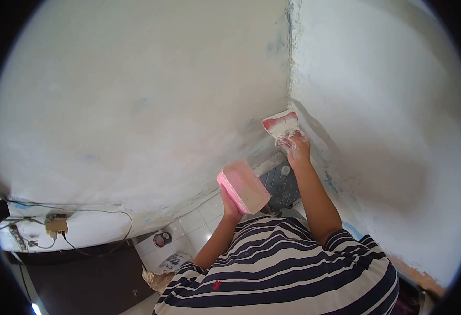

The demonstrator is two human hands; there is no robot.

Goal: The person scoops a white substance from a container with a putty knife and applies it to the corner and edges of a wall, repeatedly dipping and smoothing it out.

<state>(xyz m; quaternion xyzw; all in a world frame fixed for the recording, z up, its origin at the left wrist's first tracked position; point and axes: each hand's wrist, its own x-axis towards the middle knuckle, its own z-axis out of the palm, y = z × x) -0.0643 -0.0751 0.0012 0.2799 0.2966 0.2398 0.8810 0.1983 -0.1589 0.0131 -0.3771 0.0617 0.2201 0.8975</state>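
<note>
My right hand is closed around a red putty knife, its wide blade smeared with white putty. The blade lies close to the corner where the left wall meets the right wall. White putty also sticks to the fingers of that hand. Lower down, in front of my striped shirt, my left hand grips a pink plastic tub from its left side. The tub is tilted, and pale putty coats its inside.
At the lower left, a yellowish socket box with cables hangs on the wall above a dark brown surface. A round can and a crumpled sack rest near the white floor tiles. A grey panel lies below the corner.
</note>
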